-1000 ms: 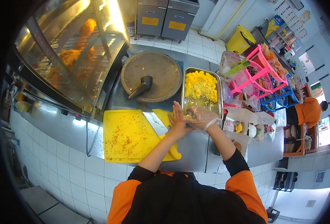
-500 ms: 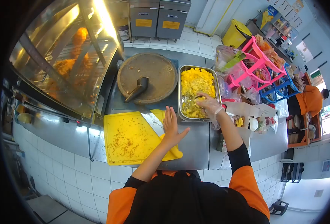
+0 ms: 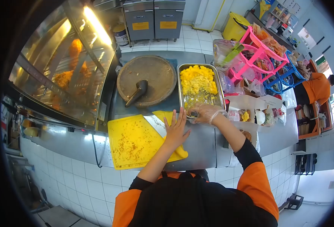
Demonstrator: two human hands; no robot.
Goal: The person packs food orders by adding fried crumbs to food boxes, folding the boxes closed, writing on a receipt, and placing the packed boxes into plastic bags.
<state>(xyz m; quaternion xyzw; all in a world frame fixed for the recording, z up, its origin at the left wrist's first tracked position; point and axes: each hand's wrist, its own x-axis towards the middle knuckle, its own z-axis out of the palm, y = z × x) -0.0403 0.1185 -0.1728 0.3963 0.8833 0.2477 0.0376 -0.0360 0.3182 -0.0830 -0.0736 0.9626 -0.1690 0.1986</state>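
My left hand [image 3: 175, 130] is bare, with its fingers spread, over the steel counter just in front of a metal tray [image 3: 181, 90]. Beside it, a wide knife blade [image 3: 154, 124] lies between a crumb-strewn yellow cutting board [image 3: 133, 143] and a yellow piece [image 3: 180, 152] partly under my wrist. In a clear plastic glove, my right hand [image 3: 206, 113] is curled at the tray's front edge. A small dark spot shows at its fingertips; what they grip is unclear. Yellow crumbly food [image 3: 198, 79] fills the back of the tray, and its mesh bottom shows toward the front.
A stone mortar [image 3: 157, 70] with a dark pestle [image 3: 137, 93] stands left of the tray. A lit glass cabinet [image 3: 67, 68] holds fried food. Pink baskets [image 3: 257, 56] and open boxes [image 3: 246, 104] crowd the right side. Another person [image 3: 313, 89] bends at the far right.
My right hand has moved from the food inside the tray toward me, to its front edge. The left hand has shifted slightly right, still spread. The camera view has shifted a little.
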